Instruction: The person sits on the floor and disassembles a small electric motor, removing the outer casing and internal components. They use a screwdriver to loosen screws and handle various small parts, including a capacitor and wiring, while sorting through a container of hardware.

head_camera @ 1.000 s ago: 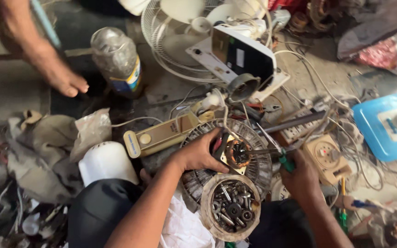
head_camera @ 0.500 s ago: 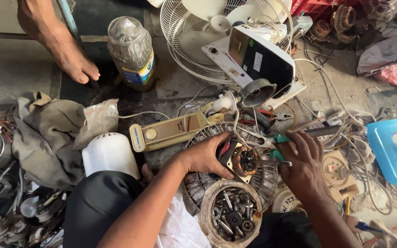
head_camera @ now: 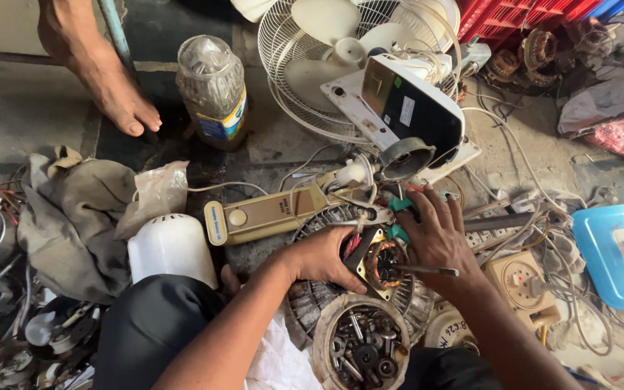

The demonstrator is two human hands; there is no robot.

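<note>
Right hand (head_camera: 438,235) shifted onto motor (head_camera: 384,263), left hand (head_camera: 326,256) fingers gripping its bracket, right fingers seemingly holding screwdriver (head_camera: 424,270).

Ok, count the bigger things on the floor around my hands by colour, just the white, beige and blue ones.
White: 3, the fan, its tipped base, the domed cover
Beige: 2, the long control panel, the dial switch box
Blue: 1, the tray
Total: 6

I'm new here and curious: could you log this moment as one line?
left hand: grips motor stator | right hand: rests on it beside a thin metal tool | nearby: bowl of screws, white fan
</note>
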